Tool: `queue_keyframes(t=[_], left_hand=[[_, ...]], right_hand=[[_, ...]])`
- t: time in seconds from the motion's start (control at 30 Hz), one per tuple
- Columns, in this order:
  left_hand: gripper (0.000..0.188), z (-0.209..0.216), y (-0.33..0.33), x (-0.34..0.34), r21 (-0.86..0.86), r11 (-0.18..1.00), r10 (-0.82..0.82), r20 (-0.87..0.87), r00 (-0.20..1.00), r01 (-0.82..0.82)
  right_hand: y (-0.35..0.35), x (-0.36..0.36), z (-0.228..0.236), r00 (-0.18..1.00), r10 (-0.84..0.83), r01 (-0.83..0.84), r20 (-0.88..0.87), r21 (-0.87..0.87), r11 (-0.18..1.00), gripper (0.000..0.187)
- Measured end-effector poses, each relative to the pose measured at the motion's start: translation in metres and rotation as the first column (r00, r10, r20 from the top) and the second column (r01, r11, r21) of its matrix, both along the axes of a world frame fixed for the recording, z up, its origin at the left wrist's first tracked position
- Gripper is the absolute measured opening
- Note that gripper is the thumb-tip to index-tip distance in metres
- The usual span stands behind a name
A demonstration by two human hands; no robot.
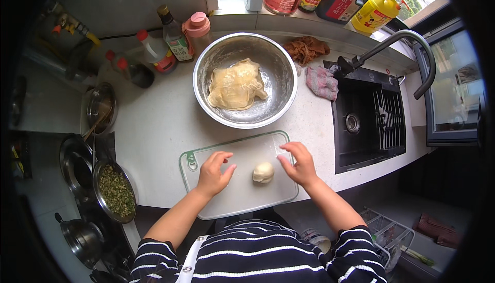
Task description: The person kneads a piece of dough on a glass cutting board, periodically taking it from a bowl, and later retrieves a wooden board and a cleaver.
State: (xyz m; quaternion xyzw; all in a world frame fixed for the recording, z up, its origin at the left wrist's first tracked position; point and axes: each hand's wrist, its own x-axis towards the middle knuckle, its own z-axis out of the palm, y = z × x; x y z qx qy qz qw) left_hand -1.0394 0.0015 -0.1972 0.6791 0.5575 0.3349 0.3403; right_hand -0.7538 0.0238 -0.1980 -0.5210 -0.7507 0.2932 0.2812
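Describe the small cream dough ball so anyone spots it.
In front of the large round steel bowl lies a pale, green-rimmed rectangular cutting board. On it, between left hand and right hand, sits the small cream dough ball, compact, unlike the bowl's larger, irregular dough mass.

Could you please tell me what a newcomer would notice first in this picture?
Probably the shiny bowl at upper centre, holding a large lump of dough. Next, the small dough ball on the board below, between the left hand and the right hand, neither touching it. The black sink stands out at right.
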Motion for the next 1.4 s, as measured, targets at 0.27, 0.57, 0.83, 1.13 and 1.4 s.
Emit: queue_keyframes(t=[0.27, 0.57, 0.83, 1.13, 1.4], left_hand=[[0.051, -0.043, -0.058, 0.047, -0.790, 0.613, 0.524, 0.414, 0.744, 0.009], [0.050, -0.021, -0.011, 0.050, -0.843, 0.517, 0.651, 0.500, 0.570, 0.149], [0.045, -0.030, -0.022, 0.054, -0.843, 0.527, 0.673, 0.491, 0.553, 0.107], [0.071, 0.056, -0.042, 0.030, -0.606, 0.793, 0.498, 0.592, 0.633, -0.058], [0.072, 0.084, -0.048, 0.040, -0.577, 0.789, 0.489, 0.797, 0.354, 0.209]], right_hand=[[-0.056, -0.066, -0.022, 0.992, -0.093, 0.104, 0.085, -0.138, 0.985, 0.052], [-0.046, -0.098, 0.005, 0.958, -0.265, 0.282, -0.106, 0.209, 0.936, 0.034], [-0.047, -0.108, -0.069, 0.813, -0.491, 0.306, -0.313, -0.487, 0.818, 0.058], [-0.043, -0.094, 0.027, 0.024, -0.749, -0.335, -0.662, -0.711, 0.618, 0.042], [-0.063, -0.141, 0.056, 0.982, -0.178, 0.184, -0.056, 0.147, 0.972, 0.071]])
